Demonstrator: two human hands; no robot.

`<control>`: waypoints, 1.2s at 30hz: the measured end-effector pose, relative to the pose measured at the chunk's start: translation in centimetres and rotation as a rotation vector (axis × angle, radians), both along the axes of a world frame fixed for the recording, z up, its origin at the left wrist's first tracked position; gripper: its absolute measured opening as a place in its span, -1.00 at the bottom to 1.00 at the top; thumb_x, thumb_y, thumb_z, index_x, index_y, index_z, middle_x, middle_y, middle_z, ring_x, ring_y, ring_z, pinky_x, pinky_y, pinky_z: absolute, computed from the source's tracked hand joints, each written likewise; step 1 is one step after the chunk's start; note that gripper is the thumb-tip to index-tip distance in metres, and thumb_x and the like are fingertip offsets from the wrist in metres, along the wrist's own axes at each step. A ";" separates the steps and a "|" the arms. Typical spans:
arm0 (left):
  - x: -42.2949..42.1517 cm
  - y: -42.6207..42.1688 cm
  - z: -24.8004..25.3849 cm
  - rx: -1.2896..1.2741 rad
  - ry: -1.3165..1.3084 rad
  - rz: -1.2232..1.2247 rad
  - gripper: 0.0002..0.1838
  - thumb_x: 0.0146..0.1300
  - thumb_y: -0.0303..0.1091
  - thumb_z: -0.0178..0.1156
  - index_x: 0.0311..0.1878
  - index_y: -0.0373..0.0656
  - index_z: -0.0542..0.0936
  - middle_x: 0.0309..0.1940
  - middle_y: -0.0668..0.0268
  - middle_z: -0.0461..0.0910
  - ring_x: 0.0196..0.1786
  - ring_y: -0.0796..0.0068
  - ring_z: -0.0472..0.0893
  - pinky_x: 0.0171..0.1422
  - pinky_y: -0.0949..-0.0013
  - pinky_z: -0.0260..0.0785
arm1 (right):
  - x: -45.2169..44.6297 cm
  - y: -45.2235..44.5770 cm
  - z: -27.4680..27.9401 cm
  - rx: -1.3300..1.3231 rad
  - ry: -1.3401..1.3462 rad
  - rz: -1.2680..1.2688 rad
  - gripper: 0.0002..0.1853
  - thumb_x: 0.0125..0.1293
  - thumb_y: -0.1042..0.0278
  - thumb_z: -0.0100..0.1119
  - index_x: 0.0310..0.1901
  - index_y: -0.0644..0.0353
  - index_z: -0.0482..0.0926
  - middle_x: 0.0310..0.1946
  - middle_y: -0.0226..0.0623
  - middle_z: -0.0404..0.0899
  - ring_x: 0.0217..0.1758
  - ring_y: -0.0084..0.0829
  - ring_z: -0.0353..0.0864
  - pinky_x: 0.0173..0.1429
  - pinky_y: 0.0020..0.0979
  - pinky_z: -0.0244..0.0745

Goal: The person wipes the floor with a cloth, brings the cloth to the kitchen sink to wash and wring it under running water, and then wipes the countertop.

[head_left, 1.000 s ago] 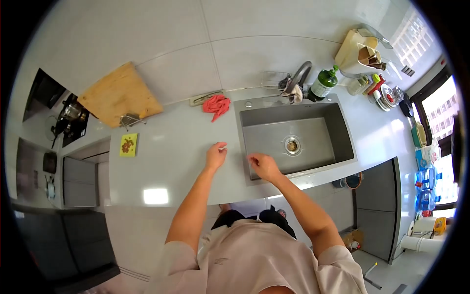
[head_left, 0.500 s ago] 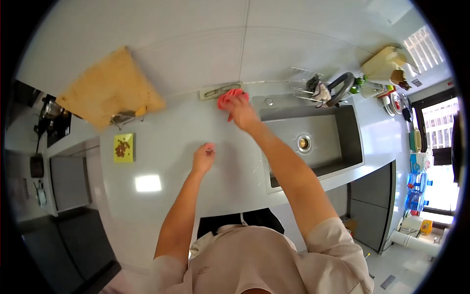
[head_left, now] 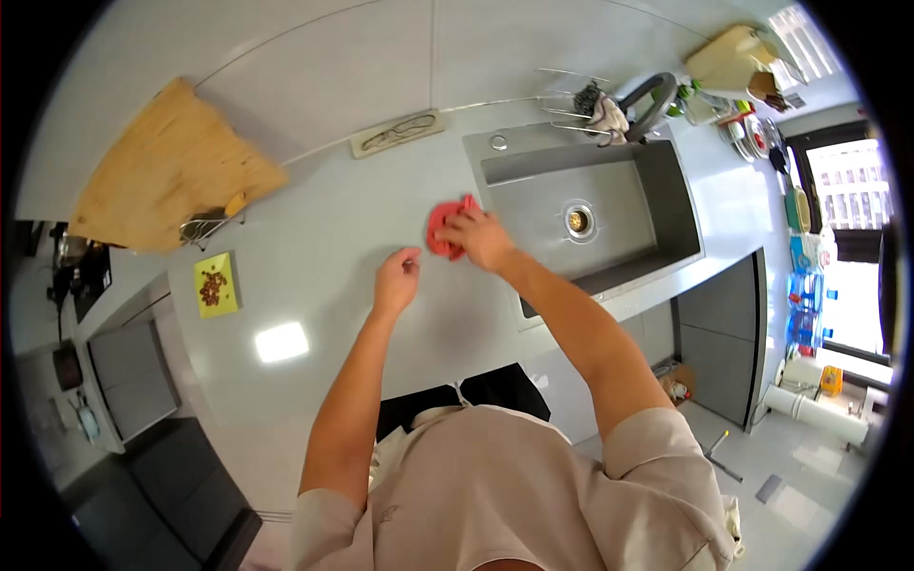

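My right hand [head_left: 479, 238] presses a crumpled red cloth [head_left: 444, 228] flat against the grey countertop [head_left: 352, 214], just left of the sink's rim. Its fingers are bent over the cloth and partly cover it. My left hand [head_left: 396, 281] hovers over the counter a little to the left of the cloth, apart from it. The left fingers are curled in, so whatever may be inside them is hidden.
A steel sink [head_left: 619, 205] with a dark faucet [head_left: 657, 105] lies right. Against the back wall sits a long tray [head_left: 398, 134]. On the left, a wooden board [head_left: 171, 181] leans near a yellow-green dish [head_left: 227, 297] of small brown pieces.
My right hand has drawn the red cloth from beside the back tray toward me, to the sink's left edge. The left hand stays curled in about the same place. The view has shifted.
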State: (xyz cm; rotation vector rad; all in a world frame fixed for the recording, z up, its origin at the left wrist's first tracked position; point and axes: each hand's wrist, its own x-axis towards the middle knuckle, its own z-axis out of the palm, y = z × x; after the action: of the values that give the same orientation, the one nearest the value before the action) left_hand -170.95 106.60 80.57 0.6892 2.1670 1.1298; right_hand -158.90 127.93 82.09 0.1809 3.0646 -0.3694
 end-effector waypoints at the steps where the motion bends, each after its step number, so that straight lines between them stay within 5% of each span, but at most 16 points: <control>1: 0.4 0.6 0.2 -0.020 -0.041 -0.018 -0.73 0.45 -0.42 0.21 0.16 -0.13 0.72 0.00 0.19 0.78 -0.05 0.31 0.74 0.13 0.26 0.59 | 2.5 -1.2 -0.4 -0.024 0.032 0.013 -0.45 0.29 0.39 0.31 0.28 -0.43 0.61 0.29 -0.58 0.55 0.45 -0.25 0.43 0.37 -0.01 0.46; 11: 4.3 4.5 0.6 -0.025 -0.076 -0.281 -0.72 0.45 -0.46 0.17 0.14 -0.15 0.73 0.01 0.19 0.78 -0.02 0.31 0.75 0.15 0.28 0.59 | 21.5 -7.2 3.7 -0.249 -0.019 0.119 -0.54 0.13 0.51 0.35 0.01 -0.33 0.76 0.24 -0.62 0.58 0.36 -0.30 0.48 0.28 -0.12 0.43; 14: 4.8 5.0 0.7 -0.028 -0.096 -0.352 -0.70 0.43 -0.46 0.19 0.16 -0.15 0.73 0.03 0.22 0.79 0.00 0.35 0.75 0.15 0.28 0.60 | 23.2 -4.8 3.5 -0.317 0.049 -0.134 -0.55 0.10 0.64 0.32 -0.06 -0.20 0.77 0.10 -0.54 0.68 0.25 -0.22 0.55 0.26 -0.15 0.44; 15: 5.0 5.2 0.6 -0.029 -0.099 -0.377 -0.69 0.43 -0.47 0.20 0.17 -0.15 0.72 0.04 0.23 0.79 0.00 0.37 0.75 0.16 0.29 0.60 | 23.0 -3.7 4.0 -0.471 0.144 -0.235 -0.58 0.05 0.73 0.26 -0.14 -0.05 0.77 -0.03 -0.38 0.73 0.09 -0.08 0.61 0.20 -0.23 0.52; 16: 5.1 5.3 0.6 0.001 -0.160 -0.416 -0.65 0.43 -0.46 0.21 0.24 -0.14 0.69 0.08 0.23 0.77 0.04 0.37 0.74 0.18 0.27 0.59 | 22.9 -2.9 2.1 -0.630 0.258 -0.373 -0.61 0.23 0.73 0.21 0.01 0.05 0.74 -0.05 -0.32 0.74 0.03 -0.21 0.67 0.12 -0.30 0.57; 18: 5.5 5.6 0.6 0.059 -0.279 -0.490 -0.56 0.42 -0.46 0.25 0.36 -0.11 0.62 0.16 0.22 0.75 0.13 0.37 0.71 0.24 0.24 0.57 | 19.4 -3.2 6.6 -1.220 0.240 -0.928 -0.70 0.50 0.58 0.19 0.20 0.19 0.64 0.00 -0.33 0.71 0.14 -0.40 0.65 0.26 -0.32 0.54; 21: 6.5 6.9 3.1 0.304 -0.677 -0.432 -0.38 0.42 -0.42 0.32 0.54 -0.10 0.46 0.23 0.19 0.69 0.26 0.34 0.64 0.35 0.20 0.50 | 14.6 -2.6 6.4 -1.487 0.501 -0.987 -0.69 0.65 0.44 0.11 0.32 0.28 0.55 0.00 -0.32 0.69 0.13 -0.55 0.62 0.19 -0.39 0.55; 24: 5.8 7.4 11.0 0.308 -0.940 -0.236 -0.27 0.42 -0.39 0.36 0.62 -0.13 0.34 0.23 0.16 0.65 0.31 0.30 0.59 0.42 0.21 0.43 | 11.1 -1.4 7.5 -1.479 0.424 -0.857 -0.68 0.65 0.39 0.14 0.33 0.27 0.56 0.04 -0.31 0.69 0.11 -0.52 0.62 0.19 -0.38 0.57; 28: 2.5 7.8 8.7 0.500 -0.780 -0.080 -0.41 0.44 -0.33 0.38 0.49 -0.17 0.48 0.14 0.25 0.67 0.23 0.40 0.61 0.40 0.28 0.41 | 7.4 -1.1 13.3 -1.138 0.456 -0.800 -0.79 0.58 0.30 0.31 -0.01 0.31 0.69 -0.23 -0.43 0.73 -0.20 -0.60 0.63 -0.12 -0.44 0.60; 33: -0.3 7.4 8.9 0.448 -0.424 0.140 -0.58 0.48 -0.25 0.36 0.30 -0.20 0.62 0.10 0.32 0.67 0.18 0.49 0.62 0.41 0.27 0.38 | 4.4 0.7 17.2 -1.150 0.599 -0.749 -0.75 0.49 0.23 0.45 -0.11 0.29 0.72 -0.33 -0.47 0.71 -0.33 -0.64 0.59 -0.31 -0.46 0.54; 36: -1.4 7.9 10.6 0.498 -0.751 0.043 -0.52 0.48 -0.22 0.36 0.36 -0.20 0.58 0.15 0.31 0.67 0.25 0.42 0.62 0.49 0.24 0.35 | 3.1 1.5 19.4 -1.221 0.552 -0.732 -0.75 0.51 0.21 0.42 -0.15 0.25 0.69 -0.35 -0.46 0.65 -0.35 -0.66 0.52 -0.31 -0.48 0.47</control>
State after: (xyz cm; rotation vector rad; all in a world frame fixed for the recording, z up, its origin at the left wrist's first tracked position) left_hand -172.30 114.47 91.14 0.3240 1.2841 1.6481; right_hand -155.78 129.41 101.52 1.2193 2.3727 -2.4472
